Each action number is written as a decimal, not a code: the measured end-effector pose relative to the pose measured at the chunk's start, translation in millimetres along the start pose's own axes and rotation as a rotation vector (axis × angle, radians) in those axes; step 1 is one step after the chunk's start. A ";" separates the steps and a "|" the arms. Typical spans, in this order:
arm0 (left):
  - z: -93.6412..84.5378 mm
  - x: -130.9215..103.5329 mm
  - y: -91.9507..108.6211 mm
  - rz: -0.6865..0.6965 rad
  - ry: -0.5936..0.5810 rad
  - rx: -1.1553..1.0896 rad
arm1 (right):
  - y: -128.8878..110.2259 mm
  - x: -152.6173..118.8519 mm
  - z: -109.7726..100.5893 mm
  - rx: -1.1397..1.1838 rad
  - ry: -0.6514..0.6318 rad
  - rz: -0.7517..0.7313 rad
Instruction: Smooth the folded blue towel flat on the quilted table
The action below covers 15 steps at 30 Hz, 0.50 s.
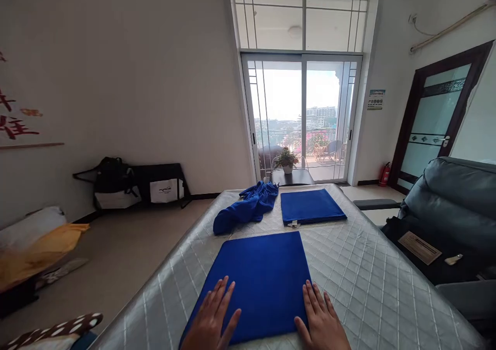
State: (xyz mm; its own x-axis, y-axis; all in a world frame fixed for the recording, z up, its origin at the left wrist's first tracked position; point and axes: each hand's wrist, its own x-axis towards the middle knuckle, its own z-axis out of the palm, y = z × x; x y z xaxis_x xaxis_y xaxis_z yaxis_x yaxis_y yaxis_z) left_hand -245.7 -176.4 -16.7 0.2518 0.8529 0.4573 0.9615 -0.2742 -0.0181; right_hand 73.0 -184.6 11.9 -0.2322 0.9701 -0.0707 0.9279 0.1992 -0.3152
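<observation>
A flat blue cloth (263,283) lies on the quilted silver-grey mattress (360,272), close in front of me. My left hand (213,314) rests flat on its left part, fingers spread and pointing away. My right hand (320,314) lies at its right edge, fingers stretched out, partly on the cloth and partly on the mattress. Neither hand holds anything. Beyond this cloth, a crumpled blue cloth (250,208) sits at the far left of the mattress. To its right is a flat, folded blue cloth (312,205) with a small white tag at its near edge.
Behind the mattress stands a potted plant (287,158) on a small table (292,177), before sliding glass doors. A dark armchair (457,205) is on the right. Bags (116,182) lie by the left wall. Orange fabric (50,246) is at the far left.
</observation>
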 end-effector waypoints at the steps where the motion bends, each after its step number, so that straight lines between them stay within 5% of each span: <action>1: -2.0 4.8 17.2 0.114 0.023 -0.005 | 1.2 0.1 0.6 -0.004 -0.009 0.000; 5: 9.5 26.7 93.7 0.555 0.089 -0.015 | 5.4 1.8 1.7 -0.022 -0.011 -0.013; 8: 27.5 36.9 131.5 0.618 0.201 0.041 | 8.3 2.9 0.8 -0.026 -0.046 -0.041; 11: 34.2 34.2 135.7 0.590 0.246 0.089 | 10.4 2.4 0.9 -0.021 -0.058 -0.049; 15: 23.8 13.4 102.0 0.522 0.181 0.092 | 11.4 1.0 4.2 0.017 -0.025 -0.051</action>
State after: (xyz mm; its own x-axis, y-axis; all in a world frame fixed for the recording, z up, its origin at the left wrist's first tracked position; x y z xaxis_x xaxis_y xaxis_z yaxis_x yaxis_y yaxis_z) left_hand -141.6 -182.3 -33.5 0.6818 0.5224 0.5122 0.7221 -0.5928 -0.3566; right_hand 82.1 -182.0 4.2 -0.2865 0.9549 -0.0778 0.9096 0.2456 -0.3352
